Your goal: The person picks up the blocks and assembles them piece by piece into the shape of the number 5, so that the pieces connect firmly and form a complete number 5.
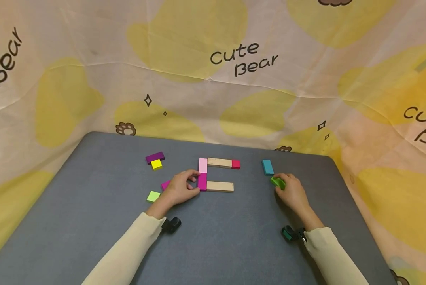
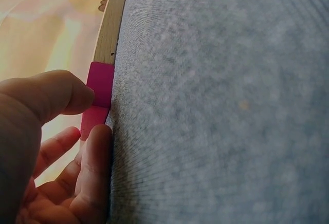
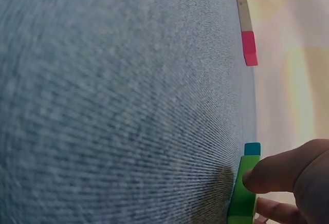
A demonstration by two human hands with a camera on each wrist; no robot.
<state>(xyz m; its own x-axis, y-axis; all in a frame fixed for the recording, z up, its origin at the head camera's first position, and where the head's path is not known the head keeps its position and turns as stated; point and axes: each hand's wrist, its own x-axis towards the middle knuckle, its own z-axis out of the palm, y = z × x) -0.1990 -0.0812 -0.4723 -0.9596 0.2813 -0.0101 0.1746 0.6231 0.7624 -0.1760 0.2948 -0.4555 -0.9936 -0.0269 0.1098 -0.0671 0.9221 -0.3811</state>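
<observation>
My left hand (image 1: 180,188) holds the magenta block (image 1: 202,182) at its left side, the thumb at the near corner. In the left wrist view, the thumb presses this magenta block (image 2: 101,82) beside a wooden block (image 2: 110,26). A pink block (image 1: 203,165) continues the column behind it. Two wooden blocks (image 1: 220,162) (image 1: 220,187) extend rightward from the column, the far one ending in a red block (image 1: 235,164). My right hand (image 1: 294,194) pinches a green block (image 1: 277,182), also visible in the right wrist view (image 3: 242,188). Just behind it lies a blue block (image 1: 267,167).
Left of the column, a purple block (image 1: 155,157) touches a yellow block (image 1: 156,164). Nearer lie a light green block (image 1: 153,196) and another magenta block (image 1: 165,185), partly hidden by the left hand. A patterned cloth (image 1: 184,114) hangs behind the grey table (image 1: 91,190).
</observation>
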